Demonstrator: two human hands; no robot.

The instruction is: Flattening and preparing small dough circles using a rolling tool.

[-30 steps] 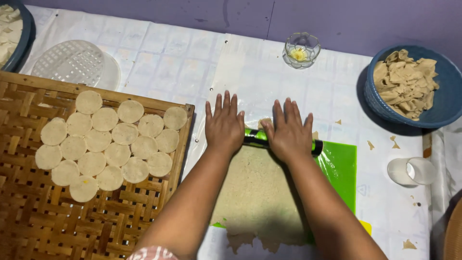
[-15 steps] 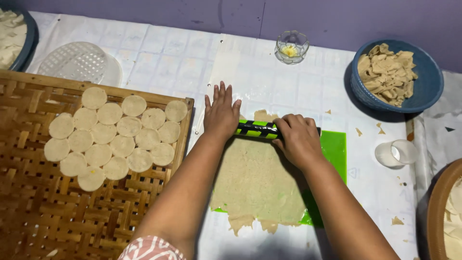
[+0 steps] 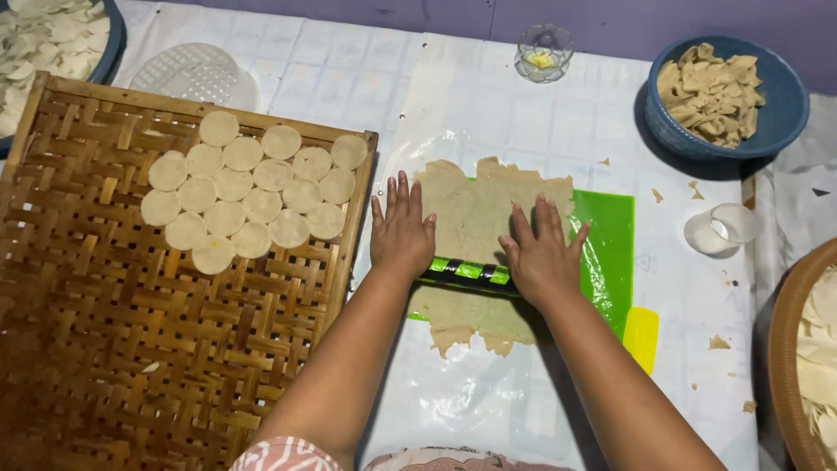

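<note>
Setting: a home food-preparation spot, apparently at floor or low-table level, not a commercial kitchen. Evidence follows. My work surface [image 3: 488,96] is covered by a white tiled-pattern plastic sheet with clear film over it, against a purple wall [image 3: 663,22]. A green cutting mat [image 3: 610,235] lies under a thin rolled dough sheet [image 3: 475,214]. A hand-woven bamboo tray [image 3: 105,349] to my left carries cut dough rounds [image 3: 248,196] in overlapping rows. A blue plastic bowl [image 3: 780,118] holds dough trimmings [image 3: 711,83]. Also present: a white plastic strainer [image 3: 196,74], a small glass dish [image 3: 542,54], a white cup [image 3: 719,228]. All utensils are household, handmade or plastic.
</note>
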